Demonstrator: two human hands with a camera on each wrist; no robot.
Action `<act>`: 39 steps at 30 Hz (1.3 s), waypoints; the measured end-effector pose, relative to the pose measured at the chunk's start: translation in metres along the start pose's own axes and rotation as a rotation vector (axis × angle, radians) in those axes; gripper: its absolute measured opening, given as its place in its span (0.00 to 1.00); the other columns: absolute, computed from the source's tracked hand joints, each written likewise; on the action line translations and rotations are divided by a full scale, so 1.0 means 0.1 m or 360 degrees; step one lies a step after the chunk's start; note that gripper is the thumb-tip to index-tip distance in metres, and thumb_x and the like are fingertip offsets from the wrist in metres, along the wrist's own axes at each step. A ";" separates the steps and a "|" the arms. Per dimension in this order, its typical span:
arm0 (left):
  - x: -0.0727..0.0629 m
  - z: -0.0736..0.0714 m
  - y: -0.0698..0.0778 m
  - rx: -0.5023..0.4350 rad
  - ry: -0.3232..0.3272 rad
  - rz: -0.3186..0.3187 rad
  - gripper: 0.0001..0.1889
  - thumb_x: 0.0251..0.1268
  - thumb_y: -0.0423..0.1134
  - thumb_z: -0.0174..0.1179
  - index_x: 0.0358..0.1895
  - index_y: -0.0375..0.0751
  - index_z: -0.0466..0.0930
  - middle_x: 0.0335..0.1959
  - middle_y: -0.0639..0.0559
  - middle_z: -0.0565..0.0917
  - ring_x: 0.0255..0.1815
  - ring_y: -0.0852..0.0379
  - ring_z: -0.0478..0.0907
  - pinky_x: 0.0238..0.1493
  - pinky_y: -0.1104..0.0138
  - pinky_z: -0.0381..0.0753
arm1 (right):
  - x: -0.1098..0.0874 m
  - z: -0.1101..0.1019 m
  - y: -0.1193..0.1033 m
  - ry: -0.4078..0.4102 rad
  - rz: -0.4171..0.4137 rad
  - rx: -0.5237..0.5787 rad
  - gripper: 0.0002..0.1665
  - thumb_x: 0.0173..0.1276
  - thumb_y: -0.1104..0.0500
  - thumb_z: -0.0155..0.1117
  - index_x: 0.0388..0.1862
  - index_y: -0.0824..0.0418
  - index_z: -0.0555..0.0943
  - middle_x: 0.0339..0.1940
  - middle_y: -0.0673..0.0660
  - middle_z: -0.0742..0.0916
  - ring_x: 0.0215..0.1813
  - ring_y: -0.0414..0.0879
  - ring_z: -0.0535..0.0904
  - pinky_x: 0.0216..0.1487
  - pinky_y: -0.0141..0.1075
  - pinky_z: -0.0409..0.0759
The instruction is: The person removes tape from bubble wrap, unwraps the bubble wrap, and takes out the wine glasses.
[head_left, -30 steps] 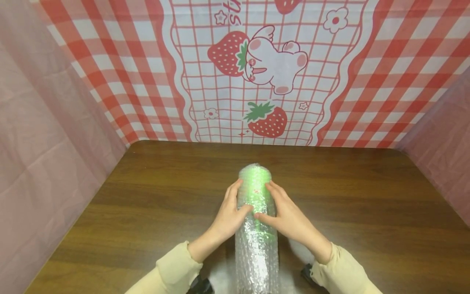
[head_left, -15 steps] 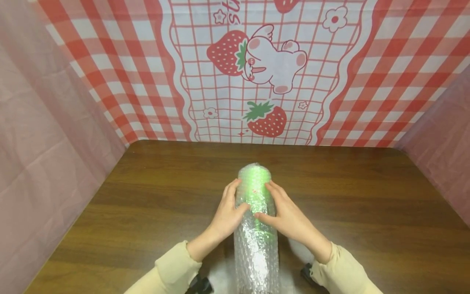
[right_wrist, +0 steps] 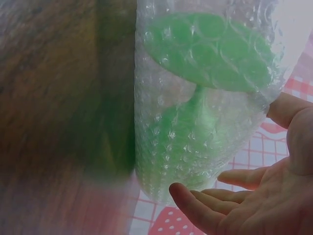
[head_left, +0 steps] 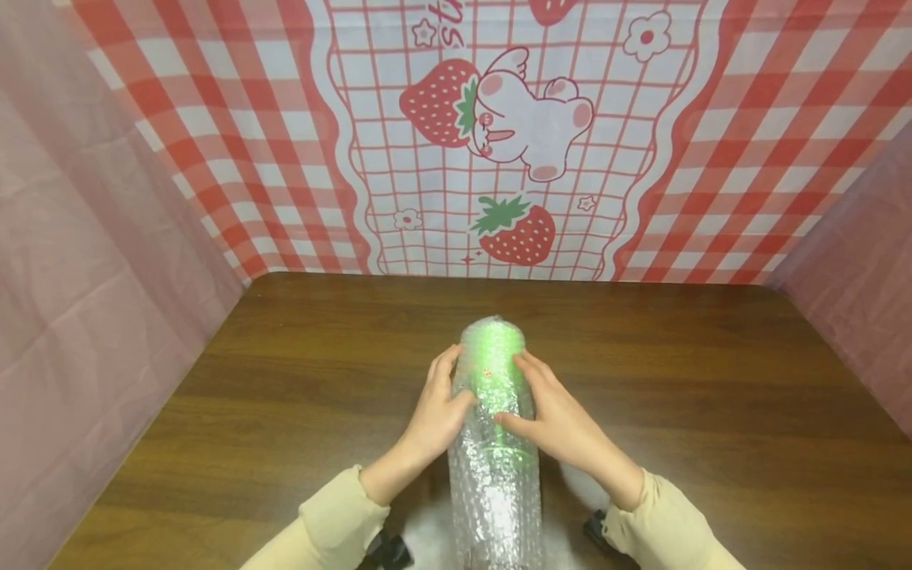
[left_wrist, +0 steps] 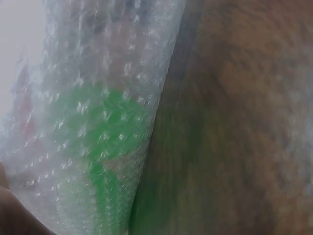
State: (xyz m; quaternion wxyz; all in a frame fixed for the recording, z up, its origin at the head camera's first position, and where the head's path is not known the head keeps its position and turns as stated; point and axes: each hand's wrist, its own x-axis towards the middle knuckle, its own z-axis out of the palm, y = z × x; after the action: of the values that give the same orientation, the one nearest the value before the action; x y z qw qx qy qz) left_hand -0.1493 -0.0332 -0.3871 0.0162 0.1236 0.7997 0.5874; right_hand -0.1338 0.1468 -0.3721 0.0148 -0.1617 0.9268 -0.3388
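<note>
Got a bubble-wrap bundle (head_left: 495,499) on the desk (head_left: 712,396), with something green (right_wrist: 210,51) inside. Sitting between a left hand (head_left: 431,410) and a right hand (head_left: 564,417), with fingers (right_wrist: 194,208) spread pretty wide and touching the sides.

In your 2 wrist views, the bubble wrap (right_wrist: 205,103) runs off the top edge and the worktop (left_wrist: 234,122) is blurred.

Glare on bubble wrap (head_left: 495,483); wrist-view tabletop (left_wrist: 234,122) blurred.
</note>
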 end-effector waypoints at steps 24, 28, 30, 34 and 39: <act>0.02 -0.03 -0.05 0.0047 0.0032 0.0011 0.34 0.51 0.26 0.46 0.67 0.35 0.53 0.65 0.38 0.60 0.65 0.40 0.59 0.65 0.48 0.58 | -0.02 -0.01 0.02 -0.0010 -0.0009 -0.0030 0.50 0.57 0.45 0.63 0.70 0.65 0.52 0.72 0.65 0.56 0.68 0.62 0.58 0.61 0.59 0.61; 0.02 -0.03 -0.06 0.0060 0.0030 0.0002 0.34 0.51 0.26 0.46 0.67 0.36 0.53 0.64 0.38 0.61 0.64 0.41 0.60 0.64 0.48 0.59 | -0.02 -0.01 0.02 -0.0012 -0.0006 -0.0022 0.50 0.57 0.45 0.64 0.70 0.64 0.52 0.72 0.64 0.55 0.68 0.62 0.58 0.61 0.59 0.62; 0.02 -0.03 -0.05 0.0068 0.0030 -0.0004 0.34 0.51 0.27 0.46 0.67 0.35 0.53 0.64 0.38 0.61 0.64 0.41 0.60 0.64 0.48 0.59 | -0.03 -0.01 0.03 -0.0012 -0.0007 -0.0018 0.50 0.57 0.46 0.63 0.71 0.64 0.52 0.72 0.64 0.55 0.68 0.62 0.58 0.61 0.59 0.62; 0.02 -0.03 -0.04 0.0085 0.0026 -0.0004 0.33 0.51 0.27 0.46 0.67 0.34 0.54 0.63 0.38 0.62 0.63 0.41 0.61 0.64 0.49 0.60 | -0.03 -0.02 0.03 -0.0014 -0.0012 -0.0016 0.50 0.57 0.46 0.63 0.71 0.64 0.51 0.72 0.64 0.55 0.68 0.62 0.58 0.61 0.58 0.62; 0.01 -0.03 -0.04 0.0104 0.0013 0.0002 0.33 0.52 0.27 0.46 0.67 0.33 0.54 0.63 0.38 0.62 0.63 0.41 0.61 0.64 0.49 0.60 | -0.03 -0.01 0.04 -0.0016 -0.0019 -0.0033 0.50 0.58 0.45 0.63 0.70 0.65 0.52 0.72 0.65 0.56 0.68 0.62 0.58 0.61 0.58 0.62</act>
State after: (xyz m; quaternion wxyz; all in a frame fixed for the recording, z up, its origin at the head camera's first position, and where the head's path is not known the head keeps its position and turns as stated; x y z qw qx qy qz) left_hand -0.1518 -0.0369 -0.3893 0.0084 0.1223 0.8184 0.5614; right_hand -0.1323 0.1514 -0.3739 0.0157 -0.1689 0.9291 -0.3285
